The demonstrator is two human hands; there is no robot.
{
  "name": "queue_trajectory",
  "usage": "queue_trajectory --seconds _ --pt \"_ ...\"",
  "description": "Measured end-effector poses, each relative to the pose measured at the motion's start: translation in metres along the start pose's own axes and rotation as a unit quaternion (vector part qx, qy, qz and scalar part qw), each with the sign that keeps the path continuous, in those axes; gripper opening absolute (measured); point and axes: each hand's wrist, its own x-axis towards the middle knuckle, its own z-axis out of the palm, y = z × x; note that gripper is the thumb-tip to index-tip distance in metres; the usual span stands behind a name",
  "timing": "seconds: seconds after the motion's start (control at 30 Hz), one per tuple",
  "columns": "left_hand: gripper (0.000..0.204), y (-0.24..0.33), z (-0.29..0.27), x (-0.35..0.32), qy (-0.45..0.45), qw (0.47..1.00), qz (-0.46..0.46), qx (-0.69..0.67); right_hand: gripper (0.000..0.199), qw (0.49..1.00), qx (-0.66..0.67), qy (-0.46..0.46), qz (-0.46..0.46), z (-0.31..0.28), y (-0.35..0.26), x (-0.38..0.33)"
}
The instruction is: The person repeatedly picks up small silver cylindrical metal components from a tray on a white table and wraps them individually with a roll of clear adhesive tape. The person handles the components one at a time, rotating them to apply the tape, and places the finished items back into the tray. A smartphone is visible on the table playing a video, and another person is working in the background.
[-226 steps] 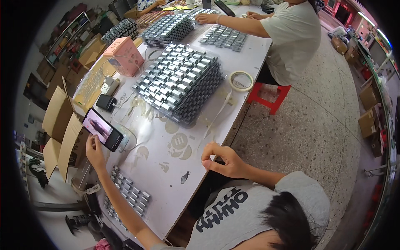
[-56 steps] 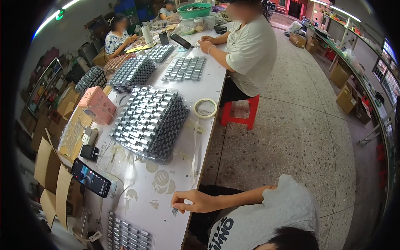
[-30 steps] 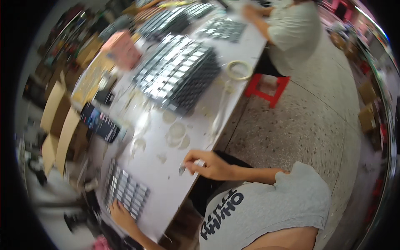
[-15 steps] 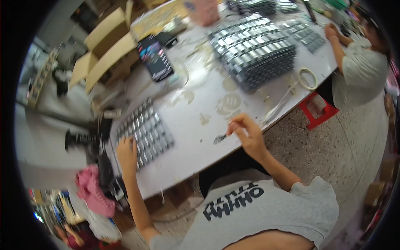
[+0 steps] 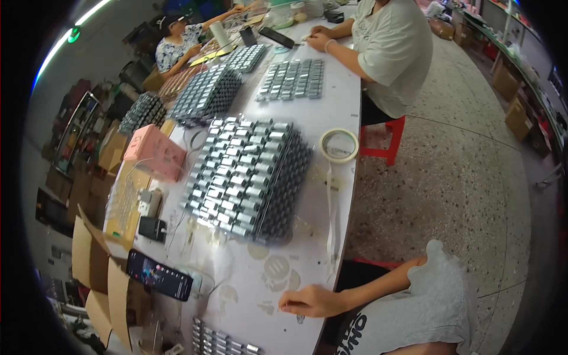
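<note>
My right hand (image 5: 312, 300) hovers over or rests on the near part of the table, its fingers curled together. Whatever they hold, if anything, is hidden. A small dark object (image 5: 300, 319) lies on the tabletop just beside that hand. At the bottom edge shows part of a tray of shiny metal pieces (image 5: 219, 342), cut off by the frame. My left hand is out of view. Beyond my right hand stands a tall stack of clear trays (image 5: 245, 177) filled with rows of silvery cylinder-like parts.
A phone (image 5: 158, 274) with a lit screen lies at the left by an open cardboard box (image 5: 118, 296). A tape roll (image 5: 339, 145) sits near the right table edge. A pink box (image 5: 155, 152) and more filled trays (image 5: 207, 92) stand farther off. Two people (image 5: 390, 53) work along the table.
The view has swung toward the far right of the table. My left hand has left the picture, and the near tray now shows only in part. My right hand stays closed.
</note>
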Motion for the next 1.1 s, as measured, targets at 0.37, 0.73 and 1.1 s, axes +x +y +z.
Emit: queue_trajectory --seconds 0.37,0.73,1.1 --pt "0.031 -0.066 0.042 -0.016 0.100 0.991 0.017 -0.090 0.012 0.998 0.038 -0.051 0.022 0.003 -0.007 0.007" --pt "0.030 0.148 -0.180 -0.013 0.031 0.489 0.299 -0.819 0.008 0.998 -0.039 -0.027 0.050 0.008 -0.005 0.008" --pt "0.022 0.144 -0.148 0.023 -0.037 0.364 0.325 -0.872 0.009 0.995 -0.031 -0.029 0.087 0.014 -0.011 0.013"
